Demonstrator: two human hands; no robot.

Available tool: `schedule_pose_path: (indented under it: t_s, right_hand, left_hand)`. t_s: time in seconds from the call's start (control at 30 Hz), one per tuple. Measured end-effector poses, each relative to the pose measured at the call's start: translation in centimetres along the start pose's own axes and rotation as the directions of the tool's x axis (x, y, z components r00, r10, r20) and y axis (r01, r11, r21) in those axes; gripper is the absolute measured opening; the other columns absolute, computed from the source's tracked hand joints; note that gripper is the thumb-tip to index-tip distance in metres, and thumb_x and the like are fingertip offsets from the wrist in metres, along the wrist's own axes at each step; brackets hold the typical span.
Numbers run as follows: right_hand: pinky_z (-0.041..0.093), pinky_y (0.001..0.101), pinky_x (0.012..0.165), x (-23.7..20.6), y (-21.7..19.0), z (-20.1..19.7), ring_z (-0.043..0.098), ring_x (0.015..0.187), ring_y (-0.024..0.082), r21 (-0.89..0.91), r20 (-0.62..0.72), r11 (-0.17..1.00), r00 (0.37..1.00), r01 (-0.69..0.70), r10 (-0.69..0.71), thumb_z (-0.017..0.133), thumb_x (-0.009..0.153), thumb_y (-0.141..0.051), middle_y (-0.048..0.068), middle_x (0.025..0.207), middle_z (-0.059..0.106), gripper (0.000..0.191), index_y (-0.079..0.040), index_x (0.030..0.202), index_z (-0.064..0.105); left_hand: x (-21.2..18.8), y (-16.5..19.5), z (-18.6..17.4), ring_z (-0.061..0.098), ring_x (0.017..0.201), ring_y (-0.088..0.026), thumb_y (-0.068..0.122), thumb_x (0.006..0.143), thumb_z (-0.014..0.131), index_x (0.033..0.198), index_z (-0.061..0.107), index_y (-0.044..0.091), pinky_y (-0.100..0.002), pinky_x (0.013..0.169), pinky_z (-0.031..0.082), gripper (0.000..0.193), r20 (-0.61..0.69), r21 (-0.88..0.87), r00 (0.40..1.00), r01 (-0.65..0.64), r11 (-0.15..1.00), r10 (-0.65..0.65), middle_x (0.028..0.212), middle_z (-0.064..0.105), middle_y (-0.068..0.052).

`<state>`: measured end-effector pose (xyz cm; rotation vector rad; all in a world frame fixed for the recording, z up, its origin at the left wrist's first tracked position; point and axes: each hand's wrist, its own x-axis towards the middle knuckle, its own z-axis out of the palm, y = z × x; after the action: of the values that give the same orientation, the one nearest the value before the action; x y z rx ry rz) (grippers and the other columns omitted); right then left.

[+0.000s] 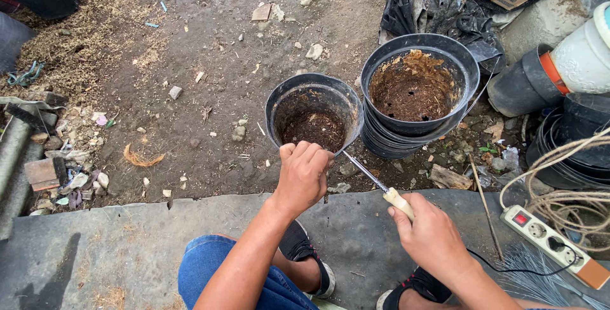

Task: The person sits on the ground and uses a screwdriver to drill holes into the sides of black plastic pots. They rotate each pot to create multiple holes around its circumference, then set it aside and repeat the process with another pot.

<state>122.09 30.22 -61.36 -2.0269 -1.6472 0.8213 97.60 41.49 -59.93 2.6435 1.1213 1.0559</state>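
At the bottom of the frame the person's knees and dark shoes rest on a grey slab [127, 246] that ends in a rough edge against the bare soil. The left hand [304, 176] is curled shut over the near rim of a black plastic pot [314, 116], just above centre, tilting its mouth toward the camera; crumbs of dark soil cling inside. The right hand [432, 240], lower right, is closed round the pale handle of a thin metal tool [372, 176], a soldering iron by its look, whose tip meets the pot's wall just beside the left knuckles. The step in hand looks like piercing the pot's side; it calls for a steady brace and fingers kept off the tip. A power strip [551, 237] and coiled rope [572, 176] crowd the right edge, leaving little elbow room there. Right of the held pot, nearly touching, stands a stack of black pots [419, 94] holding coir. Open dirt lies to the upper left, rubble along the left edge.
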Motion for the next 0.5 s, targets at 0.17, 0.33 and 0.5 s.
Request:
schedule_pose_path:
  t_s: [0.17, 0.33, 0.5]
  right_hand:
    - [0.053, 0.0517, 0.076, 0.4, 0.3, 0.2, 0.069, 0.09, 0.044, -0.001, 0.043, 1.0, 0.999, -0.004, 0.004, 0.064, 0.092, -0.03, 0.02, 0.093, 0.073, 0.028, -0.007, 0.107, 0.067]
    - [0.053, 0.0469, 0.07, 0.9, 0.5, 0.0, 0.071, 0.079, 0.039, 0.091, 0.106, 0.994, 0.993, -0.062, 0.052, 0.066, 0.09, -0.031, 0.019, 0.083, 0.073, 0.032, -0.009, 0.113, 0.068]
    - [0.051, 0.0414, 0.063, 1.2, 0.4, -0.4, 0.066, 0.063, 0.027, 0.123, 0.217, 0.977, 0.966, -0.172, 0.143, 0.066, 0.093, -0.034, 0.016, 0.07, 0.07, 0.031, -0.009, 0.111, 0.069]
  left_hand:
    - [-0.4, -0.2, 0.8, 0.056, 0.085, -0.023, -0.004, 0.076, 0.067, 0.096, 0.064, 0.01, -0.04, 0.082, 0.033, 0.024, -0.002, -0.007, 1.0, 0.001, 1.0, -0.001, 0.086, 0.057, -0.002]
    - [-0.5, -0.2, 1.0, 0.055, 0.085, -0.023, -0.002, 0.079, 0.068, 0.096, 0.063, 0.01, -0.041, 0.082, 0.032, 0.021, -0.003, -0.031, 1.0, 0.014, 0.999, -0.014, 0.085, 0.057, -0.003]
    - [-0.3, -0.2, 0.7, 0.055, 0.085, -0.022, -0.002, 0.079, 0.068, 0.097, 0.065, 0.01, -0.04, 0.081, 0.032, 0.022, 0.0, -0.022, 1.0, -0.005, 1.0, 0.005, 0.085, 0.057, -0.002]
